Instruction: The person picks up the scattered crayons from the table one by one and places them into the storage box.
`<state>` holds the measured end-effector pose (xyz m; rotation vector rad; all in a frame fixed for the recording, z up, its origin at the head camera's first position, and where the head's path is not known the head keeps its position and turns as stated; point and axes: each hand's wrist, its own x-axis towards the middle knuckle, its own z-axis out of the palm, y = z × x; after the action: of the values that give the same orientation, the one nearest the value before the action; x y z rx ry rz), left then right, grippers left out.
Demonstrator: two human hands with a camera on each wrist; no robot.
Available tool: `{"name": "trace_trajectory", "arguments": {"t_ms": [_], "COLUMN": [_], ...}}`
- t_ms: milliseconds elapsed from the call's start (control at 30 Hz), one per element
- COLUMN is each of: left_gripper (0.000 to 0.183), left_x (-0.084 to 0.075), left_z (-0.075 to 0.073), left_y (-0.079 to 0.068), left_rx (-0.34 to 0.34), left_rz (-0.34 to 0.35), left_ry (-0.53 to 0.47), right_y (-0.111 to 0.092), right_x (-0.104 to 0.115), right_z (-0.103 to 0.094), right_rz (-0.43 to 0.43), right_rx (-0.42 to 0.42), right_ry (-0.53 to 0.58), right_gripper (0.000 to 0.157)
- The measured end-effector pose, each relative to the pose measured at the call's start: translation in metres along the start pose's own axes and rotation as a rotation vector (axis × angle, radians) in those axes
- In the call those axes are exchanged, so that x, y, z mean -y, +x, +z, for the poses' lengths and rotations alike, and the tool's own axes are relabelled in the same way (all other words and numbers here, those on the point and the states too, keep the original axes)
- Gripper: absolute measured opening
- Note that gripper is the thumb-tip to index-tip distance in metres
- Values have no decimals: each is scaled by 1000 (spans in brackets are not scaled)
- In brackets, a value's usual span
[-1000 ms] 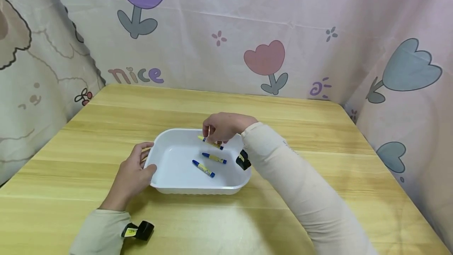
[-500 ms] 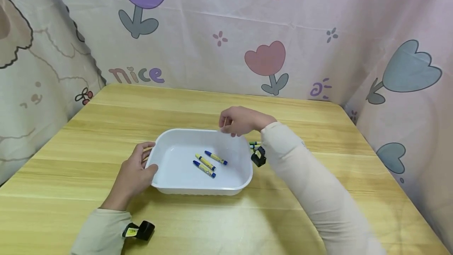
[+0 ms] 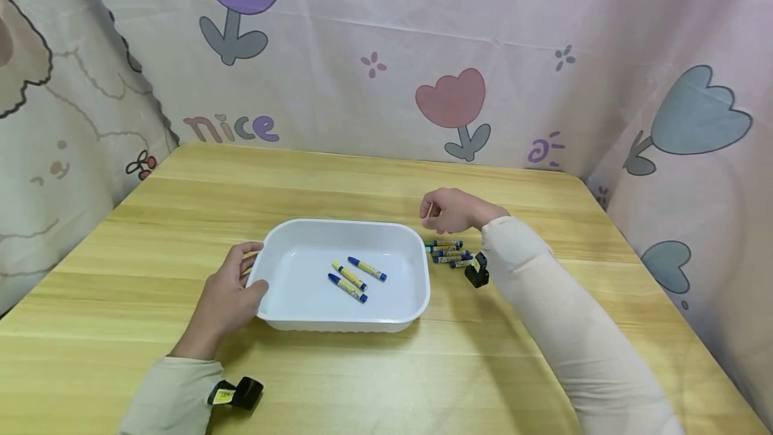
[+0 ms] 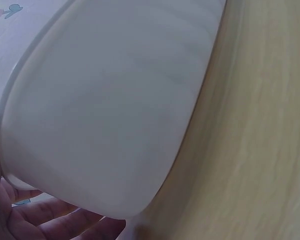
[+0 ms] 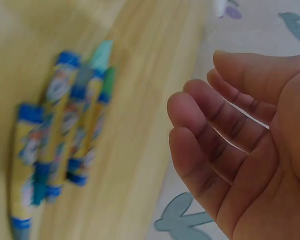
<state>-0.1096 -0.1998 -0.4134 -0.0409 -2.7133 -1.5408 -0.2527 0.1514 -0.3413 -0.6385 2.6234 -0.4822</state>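
Note:
A white plastic basin (image 3: pixel 337 326) stands on the table. My left hand (image 3: pixel 228 293) grips its left end, thumb on the rim and fingers around the outside. The left wrist view shows the basin's outer wall (image 4: pixel 100 110) with curled fingers (image 4: pixel 65 225) by it. Inside lie a yellow-tipped crayon (image 3: pixel 349 276) and two blue-tipped ones, a farther crayon (image 3: pixel 367 269) and a nearer crayon (image 3: pixel 347 288). My right hand (image 3: pixel 454 211) hovers beyond a cluster of crayons (image 3: pixel 447 252) right of the basin. In the right wrist view this hand (image 5: pixel 240 145) has loosely bent fingers and holds nothing.
The wooden table (image 3: pixel 338 388) reaches back to a printed curtain (image 3: pixel 338 72), which also hangs along both sides. Small black cameras sit on both wrists, the left camera (image 3: pixel 246 393) and the right camera (image 3: pixel 477 272).
My right hand has let go of the yellow-tipped crayon in the basin and moved right, over the rim, to the crayon cluster. The left hand stays on the basin.

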Motion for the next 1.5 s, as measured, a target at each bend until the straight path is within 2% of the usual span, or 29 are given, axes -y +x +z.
{"name": "trace_trajectory", "arguments": {"t_ms": [367,567,767,933,1067,1233,1367,1500], "left_gripper": [58,59,58,58,57,57,57,57], "left_x": [2,2,1,0,0,-1,-1,-1], "left_z": [-2,-2,-1,0,0,0,0,0], "left_y": [-2,-2,-2,-1,-1,-2,-2,-2], "left_rx": [-3,-1,-1,-2,-3,-4,-4,-1], "left_rz": [-7,-6,-1,4,4,11,8,3], "left_ry": [6,8,-2,0,-3,-5,-10,-17], "right_y": [0,1,1,1,0,-2,-4,-7], "right_x": [-31,-40,-44,-47,-47,-47,-45,-41], "right_z": [19,26,27,29,29,27,21,13], "right_rz": [55,44,50,50,36,59,62,36], "right_rx": [-5,4,-11,-11,-6,-16,-25,5], "right_ry": [-45,-56,-98,-116,-131,-101,-96,-93], "right_gripper": [16,21,11,8,9,16,22,20]}}
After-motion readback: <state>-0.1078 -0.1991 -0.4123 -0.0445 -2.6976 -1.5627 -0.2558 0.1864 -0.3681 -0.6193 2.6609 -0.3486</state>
